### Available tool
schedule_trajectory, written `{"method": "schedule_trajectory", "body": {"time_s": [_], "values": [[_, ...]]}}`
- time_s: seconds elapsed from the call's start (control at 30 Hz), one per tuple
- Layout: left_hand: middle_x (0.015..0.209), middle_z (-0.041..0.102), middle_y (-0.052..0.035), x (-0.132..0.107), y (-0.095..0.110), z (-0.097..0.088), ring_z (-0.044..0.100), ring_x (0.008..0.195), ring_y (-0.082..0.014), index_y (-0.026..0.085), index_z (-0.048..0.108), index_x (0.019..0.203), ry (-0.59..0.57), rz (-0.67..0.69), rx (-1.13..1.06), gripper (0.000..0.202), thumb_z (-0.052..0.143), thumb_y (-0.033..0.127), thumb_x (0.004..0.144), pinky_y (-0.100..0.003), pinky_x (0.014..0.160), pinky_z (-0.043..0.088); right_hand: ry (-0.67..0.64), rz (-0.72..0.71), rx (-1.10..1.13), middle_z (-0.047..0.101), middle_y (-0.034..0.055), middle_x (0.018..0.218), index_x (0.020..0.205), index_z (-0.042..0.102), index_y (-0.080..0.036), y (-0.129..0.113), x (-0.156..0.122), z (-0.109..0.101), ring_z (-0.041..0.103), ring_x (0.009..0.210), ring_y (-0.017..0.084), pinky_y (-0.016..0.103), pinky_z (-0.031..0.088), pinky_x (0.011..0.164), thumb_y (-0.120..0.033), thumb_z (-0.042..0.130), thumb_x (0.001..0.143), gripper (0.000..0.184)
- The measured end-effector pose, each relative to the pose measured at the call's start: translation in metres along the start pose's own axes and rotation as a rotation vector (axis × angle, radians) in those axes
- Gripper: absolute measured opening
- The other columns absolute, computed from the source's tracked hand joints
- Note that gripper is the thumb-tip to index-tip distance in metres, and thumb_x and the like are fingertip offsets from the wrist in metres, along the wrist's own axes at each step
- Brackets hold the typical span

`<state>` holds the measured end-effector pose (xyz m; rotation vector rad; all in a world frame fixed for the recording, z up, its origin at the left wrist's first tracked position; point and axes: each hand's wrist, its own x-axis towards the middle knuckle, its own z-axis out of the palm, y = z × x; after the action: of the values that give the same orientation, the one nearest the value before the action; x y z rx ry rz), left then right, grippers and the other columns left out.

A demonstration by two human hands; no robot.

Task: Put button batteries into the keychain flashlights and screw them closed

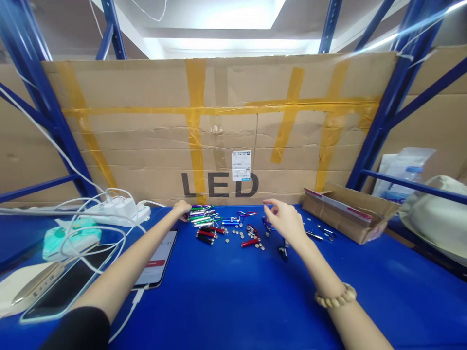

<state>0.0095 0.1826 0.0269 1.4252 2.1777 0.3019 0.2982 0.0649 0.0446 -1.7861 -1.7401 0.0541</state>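
Observation:
My left hand (pixel 181 210) is at the left end of a pile of small metallic tubes (pixel 201 217) in green, purple and silver, like mini torches. Its fingers are curled closed at the pile, and what they hold is hidden. My right hand (pixel 286 221) is held over the table with fingers apart and nothing visible in them. Below and beside it lie small blue and black parts (pixel 282 252). Between the hands are a red tube (pixel 250 242), a blue tube (pixel 230 221), black-and-red tubes (pixel 205 237) and several coin-like silver discs (pixel 226 240).
On the left are a phone with a lit screen (pixel 160 257), a dark phone (pixel 69 287), white cables, a power strip (pixel 120 211) and a teal pack (pixel 69 238). An open cardboard box (pixel 350 214) stands right. A large cardboard sheet (pixel 153 146) closes the back.

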Motion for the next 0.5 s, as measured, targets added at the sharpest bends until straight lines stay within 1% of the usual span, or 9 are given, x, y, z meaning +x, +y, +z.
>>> {"method": "schedule_trajectory", "body": {"time_s": [0.1, 0.17, 0.27, 0.33, 0.4, 0.5], "values": [[0.112, 0.057, -0.0088, -0.008, 0.003, -0.005, 0.059, 0.094, -0.0211, 0.014, 0.052, 0.114, 0.042, 0.038, 0.083, 0.029, 0.053, 0.027, 0.088, -0.040, 0.078, 0.051, -0.011, 0.083, -0.032, 0.070, -0.0006, 0.072, 0.098, 0.066, -0.026, 0.015, 0.007, -0.006, 0.064, 0.074, 0.019, 0.024, 0.038, 0.054, -0.027, 0.048, 0.079, 0.026], [0.112, 0.057, -0.0083, -0.017, 0.003, -0.007, 0.059, 0.094, -0.0214, 0.014, 0.053, 0.113, 0.097, 0.094, 0.142, 0.029, 0.054, 0.027, 0.088, -0.039, 0.078, 0.051, -0.035, 0.108, -0.048, 0.071, -0.0002, 0.073, 0.092, 0.069, -0.026, 0.021, 0.008, -0.008, 0.064, 0.073, 0.019, 0.024, 0.039, 0.055, -0.026, 0.051, 0.077, 0.023], [0.114, 0.056, -0.0089, -0.038, 0.005, -0.006, 0.058, 0.097, -0.0221, 0.015, 0.052, 0.114, 0.232, 0.234, 0.232, 0.030, 0.054, 0.027, 0.087, -0.041, 0.080, 0.050, -0.055, 0.111, -0.064, 0.071, -0.0005, 0.077, 0.084, 0.071, -0.026, 0.025, 0.007, -0.013, 0.064, 0.078, 0.019, 0.024, 0.042, 0.058, -0.028, 0.057, 0.074, 0.017], [0.117, 0.054, -0.0095, -0.058, 0.008, 0.000, 0.057, 0.099, -0.0228, 0.015, 0.051, 0.116, 0.302, 0.369, 0.280, 0.030, 0.053, 0.028, 0.088, -0.043, 0.082, 0.048, -0.039, 0.118, -0.072, 0.071, -0.0013, 0.081, 0.084, 0.071, -0.027, 0.028, 0.007, -0.016, 0.064, 0.083, 0.019, 0.024, 0.043, 0.062, -0.028, 0.059, 0.072, 0.017], [0.117, 0.054, -0.0093, -0.082, 0.016, 0.013, 0.056, 0.100, -0.0229, 0.014, 0.053, 0.113, 0.296, 0.538, 0.316, 0.029, 0.052, 0.028, 0.088, -0.044, 0.084, 0.047, -0.010, 0.137, -0.081, 0.071, -0.0017, 0.085, 0.088, 0.070, -0.027, 0.034, 0.008, -0.019, 0.064, 0.085, 0.018, 0.024, 0.045, 0.065, -0.025, 0.059, 0.072, 0.020], [0.111, 0.058, -0.0080, -0.116, 0.033, 0.039, 0.057, 0.098, -0.0215, 0.014, 0.057, 0.106, 0.181, 0.780, 0.362, 0.024, 0.052, 0.029, 0.088, -0.042, 0.084, 0.047, 0.013, 0.169, -0.098, 0.071, 0.0002, 0.086, 0.091, 0.070, -0.024, 0.046, 0.013, -0.018, 0.064, 0.085, 0.017, 0.025, 0.047, 0.069, -0.017, 0.058, 0.071, 0.025]]}}
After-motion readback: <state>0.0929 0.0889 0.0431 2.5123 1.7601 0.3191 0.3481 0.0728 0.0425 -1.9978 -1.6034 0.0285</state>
